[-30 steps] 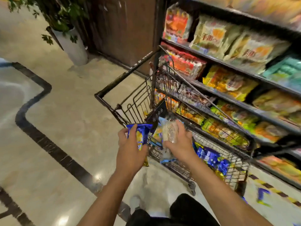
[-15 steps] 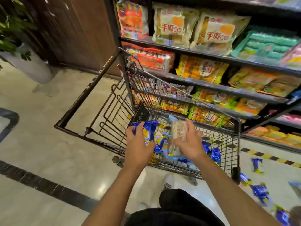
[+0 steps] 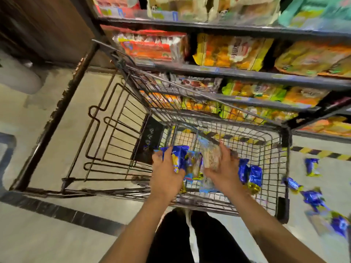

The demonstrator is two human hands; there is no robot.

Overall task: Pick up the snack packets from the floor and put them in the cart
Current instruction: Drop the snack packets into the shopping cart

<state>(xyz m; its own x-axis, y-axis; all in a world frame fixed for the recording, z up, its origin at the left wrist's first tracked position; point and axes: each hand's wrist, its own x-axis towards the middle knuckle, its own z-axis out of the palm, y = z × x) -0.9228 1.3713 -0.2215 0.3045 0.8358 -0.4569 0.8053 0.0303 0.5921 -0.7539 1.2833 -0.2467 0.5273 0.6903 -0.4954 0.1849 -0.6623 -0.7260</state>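
Over cart, both grips on packets

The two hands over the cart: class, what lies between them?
In the head view, a blue and gold snack packet lies between the left hand and the right hand, inside the cart.

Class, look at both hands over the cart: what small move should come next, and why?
Probably let go. The left hand grips a blue packet and the right hand a pale packet, both already inside the cart basket, while more blue packets lie on the floor.
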